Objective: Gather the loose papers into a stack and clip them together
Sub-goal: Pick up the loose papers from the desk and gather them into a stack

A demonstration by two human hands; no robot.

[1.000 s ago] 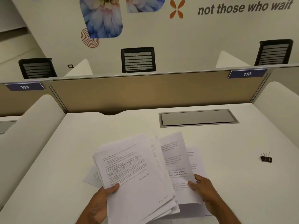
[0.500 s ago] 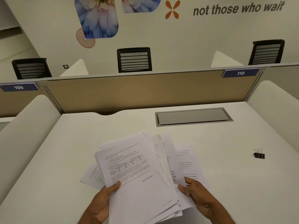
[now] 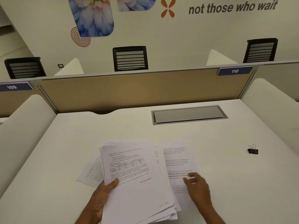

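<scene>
I see my left hand holding the stack of papers low in the middle of the white desk. The thumb lies on top of the stack near its left edge, and the rest of the hand is under it, so this hand grips the stack. The top page has lines of print and a small table on it. The pages are not lined up; their edges fan out at the bottom and at the top.

My right hand rests on a loose sheet that lies just to the right of the stack and goes partly under it. The fingers are blurry. I cannot tell if they pinch the sheet or only press on it.

One more sheet peeks out from under the left side of the stack, flat on the desk.

The black binder clip sits alone on the desk, well apart from the papers, far to the right.

Behind the papers there is a grey flap set into the desk. A tan wall panel stands at the back edge, with a blue tag that says 110.
</scene>
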